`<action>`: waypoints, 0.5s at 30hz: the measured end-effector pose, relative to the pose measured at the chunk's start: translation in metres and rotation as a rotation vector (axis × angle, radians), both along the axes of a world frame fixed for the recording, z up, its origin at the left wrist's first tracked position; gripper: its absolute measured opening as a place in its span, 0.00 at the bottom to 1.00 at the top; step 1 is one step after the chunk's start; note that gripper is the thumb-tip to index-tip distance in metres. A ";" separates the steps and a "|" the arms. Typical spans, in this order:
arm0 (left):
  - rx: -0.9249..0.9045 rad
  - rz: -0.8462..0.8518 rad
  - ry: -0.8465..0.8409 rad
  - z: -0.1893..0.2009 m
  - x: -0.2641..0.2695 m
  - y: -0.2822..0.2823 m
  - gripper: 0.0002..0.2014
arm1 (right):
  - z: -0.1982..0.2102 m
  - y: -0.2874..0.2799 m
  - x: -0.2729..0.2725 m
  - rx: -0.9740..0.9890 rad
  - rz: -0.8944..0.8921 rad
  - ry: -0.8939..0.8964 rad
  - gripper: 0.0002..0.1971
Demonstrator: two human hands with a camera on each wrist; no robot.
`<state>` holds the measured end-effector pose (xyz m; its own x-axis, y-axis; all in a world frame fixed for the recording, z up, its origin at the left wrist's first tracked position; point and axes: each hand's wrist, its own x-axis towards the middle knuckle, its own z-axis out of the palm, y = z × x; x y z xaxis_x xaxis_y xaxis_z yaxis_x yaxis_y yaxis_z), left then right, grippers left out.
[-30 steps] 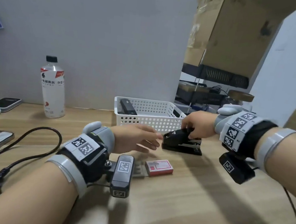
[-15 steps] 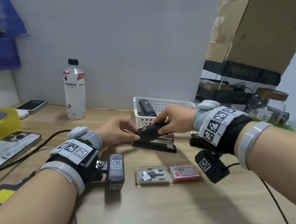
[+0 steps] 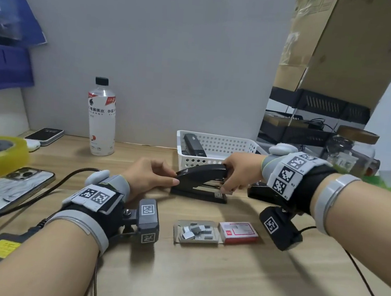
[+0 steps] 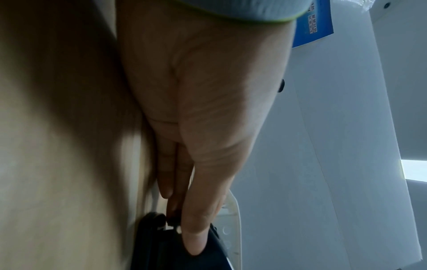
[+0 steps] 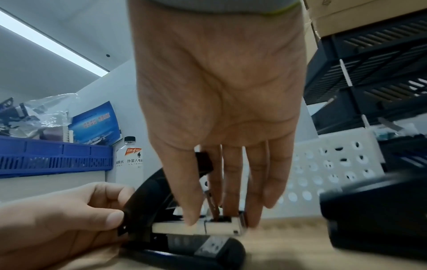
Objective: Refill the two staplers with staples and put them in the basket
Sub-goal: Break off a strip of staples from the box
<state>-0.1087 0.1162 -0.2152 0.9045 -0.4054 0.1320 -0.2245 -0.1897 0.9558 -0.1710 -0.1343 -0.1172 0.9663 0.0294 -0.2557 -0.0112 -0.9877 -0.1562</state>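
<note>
Working on the black plastic-and-metal stapler (image 3: 201, 173), lying open on the wooden counter (image 3: 223, 283) just in front of the white perforated plastic basket (image 3: 214, 163). Pinching the tip of its raised cover with the left hand (image 3: 150, 174); clamping the steel magazine end with the right hand (image 3: 240, 169). Liable to drop the cover onto fingertips on losing that pinch. Yet to fetch strips from the clear plastic tray of staples (image 3: 196, 231), close enough to scatter with a careless wrist.

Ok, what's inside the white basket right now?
A black stapler lies at the left end of the white basket. The floor is hidden behind the front wall and the right hand.
</note>
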 end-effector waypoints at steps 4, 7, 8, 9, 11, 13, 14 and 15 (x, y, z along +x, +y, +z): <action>0.000 -0.011 -0.016 0.000 0.003 0.006 0.14 | -0.015 -0.006 -0.003 -0.031 -0.009 -0.016 0.10; 0.087 -0.097 0.019 0.002 0.009 0.019 0.17 | -0.016 -0.015 -0.007 -0.148 0.004 -0.017 0.09; 0.124 -0.117 0.025 0.003 0.012 0.024 0.17 | -0.015 -0.018 -0.008 -0.176 0.002 -0.008 0.09; 0.154 -0.128 0.029 0.004 0.014 0.029 0.16 | -0.014 -0.020 -0.010 -0.190 -0.004 -0.001 0.09; 0.216 -0.131 0.046 0.011 0.014 0.036 0.16 | -0.014 -0.020 -0.012 -0.191 -0.017 -0.011 0.07; 0.304 -0.115 0.059 0.021 0.009 0.038 0.16 | -0.016 -0.016 -0.014 -0.201 -0.025 -0.039 0.08; 0.342 -0.091 0.048 0.028 0.006 0.038 0.16 | -0.018 -0.012 -0.014 -0.220 -0.029 -0.054 0.10; 0.361 -0.060 0.013 0.036 0.001 0.037 0.16 | -0.018 -0.009 -0.015 -0.247 -0.034 -0.066 0.13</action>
